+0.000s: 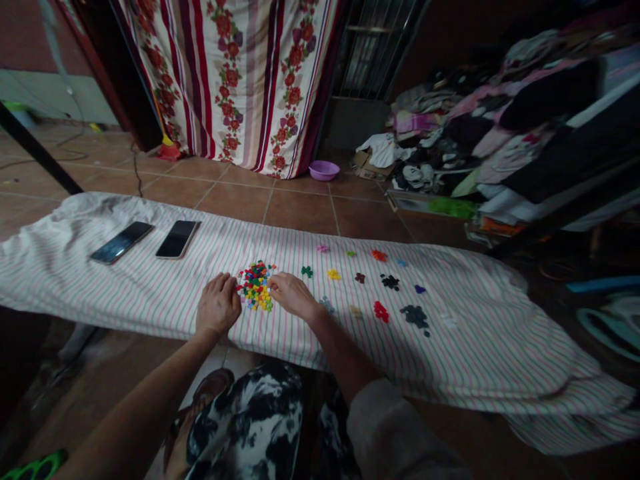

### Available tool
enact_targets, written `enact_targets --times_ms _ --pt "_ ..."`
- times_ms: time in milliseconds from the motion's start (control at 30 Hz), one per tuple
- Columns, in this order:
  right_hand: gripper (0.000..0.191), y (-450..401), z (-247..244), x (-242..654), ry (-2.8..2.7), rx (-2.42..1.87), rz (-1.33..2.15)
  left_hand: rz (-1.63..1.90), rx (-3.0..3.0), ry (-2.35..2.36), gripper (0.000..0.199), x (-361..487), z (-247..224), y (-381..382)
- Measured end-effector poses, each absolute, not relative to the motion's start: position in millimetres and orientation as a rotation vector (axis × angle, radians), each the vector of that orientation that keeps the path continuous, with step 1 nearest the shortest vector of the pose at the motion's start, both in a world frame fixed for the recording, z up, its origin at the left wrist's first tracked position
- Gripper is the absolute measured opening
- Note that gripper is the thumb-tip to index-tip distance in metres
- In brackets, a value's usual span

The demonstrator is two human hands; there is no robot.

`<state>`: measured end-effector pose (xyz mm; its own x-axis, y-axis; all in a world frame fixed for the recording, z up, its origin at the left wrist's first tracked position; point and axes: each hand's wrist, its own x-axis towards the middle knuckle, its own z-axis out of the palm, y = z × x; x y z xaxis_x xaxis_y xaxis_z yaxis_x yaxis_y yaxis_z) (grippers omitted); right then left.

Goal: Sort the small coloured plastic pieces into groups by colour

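A mixed heap of small coloured pieces [257,285], red, green, yellow, blue and orange, lies on a striped cloth [280,333]. My left hand [219,303] rests palm down at the heap's left edge, its fingers slightly bent and holding nothing visible. At the right edge, my right hand [291,293] has thumb and fingertips pinched together; whatever is between them is too small to make out. Single-colour groups spread to the right, among them green pieces [307,272], yellow pieces [333,274], red pieces [381,311], black pieces [390,282] and dark grey pieces [415,316].
Two phones, a left one [123,243] and a right one [177,239], lie on the cloth left of the heap. Beyond the cloth are a purple basin [325,171], a floral curtain [260,80] and a large pile of clothes [480,127]. Dark poles flank both ends.
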<state>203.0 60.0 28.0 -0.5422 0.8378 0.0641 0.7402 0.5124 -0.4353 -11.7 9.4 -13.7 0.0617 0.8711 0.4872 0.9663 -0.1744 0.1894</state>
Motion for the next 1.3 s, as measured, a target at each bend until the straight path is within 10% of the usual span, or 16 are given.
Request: enact_targets --times_ms 1300 --pt "0.029 55 46 245 -2.289 -1.433 0.521 -0.742 -2.168 -1.791 0.033 -18 -15 9"
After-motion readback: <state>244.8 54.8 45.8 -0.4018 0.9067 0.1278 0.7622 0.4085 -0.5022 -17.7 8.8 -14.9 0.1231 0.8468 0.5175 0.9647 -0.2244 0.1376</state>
